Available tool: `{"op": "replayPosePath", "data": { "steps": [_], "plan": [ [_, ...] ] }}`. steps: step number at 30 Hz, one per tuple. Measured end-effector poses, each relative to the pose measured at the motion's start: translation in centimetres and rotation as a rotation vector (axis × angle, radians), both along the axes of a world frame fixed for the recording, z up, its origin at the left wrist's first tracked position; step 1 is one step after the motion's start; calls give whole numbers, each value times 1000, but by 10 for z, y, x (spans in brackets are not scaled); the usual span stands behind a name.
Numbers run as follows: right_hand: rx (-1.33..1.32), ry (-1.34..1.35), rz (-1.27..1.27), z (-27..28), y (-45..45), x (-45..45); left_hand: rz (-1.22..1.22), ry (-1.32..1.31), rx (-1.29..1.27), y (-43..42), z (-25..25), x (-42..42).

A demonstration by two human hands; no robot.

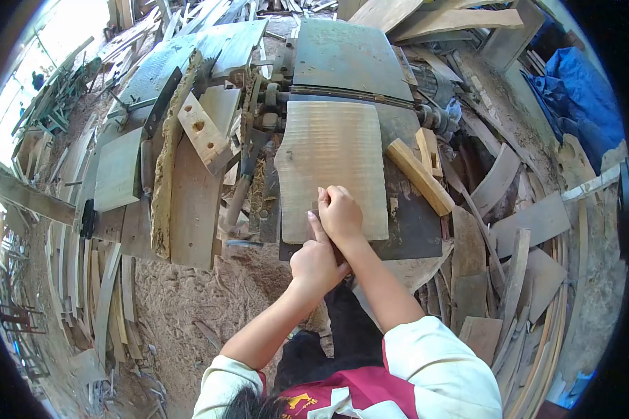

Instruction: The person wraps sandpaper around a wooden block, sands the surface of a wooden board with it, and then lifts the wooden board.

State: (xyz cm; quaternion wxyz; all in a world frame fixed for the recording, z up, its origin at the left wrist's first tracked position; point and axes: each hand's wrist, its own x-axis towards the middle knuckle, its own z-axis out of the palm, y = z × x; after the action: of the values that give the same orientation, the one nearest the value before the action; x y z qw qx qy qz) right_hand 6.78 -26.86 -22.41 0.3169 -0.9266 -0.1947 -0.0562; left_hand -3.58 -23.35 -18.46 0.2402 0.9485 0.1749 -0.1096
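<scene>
Lying on a dark tabletop [416, 230], a wide, ripple-faced board [332, 153] is filling the middle of a workshop, where sawdust is covering the floor [189, 300] and a blue-grey metal plate [353, 59] is sitting beyond the board's far end. Both bare forearms are meeting over the near part of the board. The right hand [340, 213] is lying foremost, its fingers curling into a narrow grip whose inside is hiding from view. The left hand [316, 262] is resting just behind, its index finger pointing forward; I cannot tell how its grip is closing or what it is holding. To the right, a squared block [421, 176] is slanting beside the board, near a slotted block [428, 150]. To the left, a drilled block [203, 129] is lying near a rough-edged plank [166, 174]. Wood offcuts [531, 223] are crowding the right side, and the hands are covering part of the board's near edge
</scene>
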Motion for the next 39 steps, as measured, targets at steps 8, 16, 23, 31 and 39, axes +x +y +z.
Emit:
{"op": "replayPosePath", "data": {
  "steps": [8,16,23,31,39],
  "plan": [
    [-10,18,27,-4,20,41,61,100,-17,12,7,44],
    [-32,32,-25,-4,87,165,57,44,22,77,3,162],
    [-13,33,-6,-8,139,267,77,54,67,123,5,261],
    [-63,157,-15,-1,154,295,90,-21,95,145,1,291],
    [-88,50,-77,0,125,236,109,-114,117,113,-5,228]
  ]
}}
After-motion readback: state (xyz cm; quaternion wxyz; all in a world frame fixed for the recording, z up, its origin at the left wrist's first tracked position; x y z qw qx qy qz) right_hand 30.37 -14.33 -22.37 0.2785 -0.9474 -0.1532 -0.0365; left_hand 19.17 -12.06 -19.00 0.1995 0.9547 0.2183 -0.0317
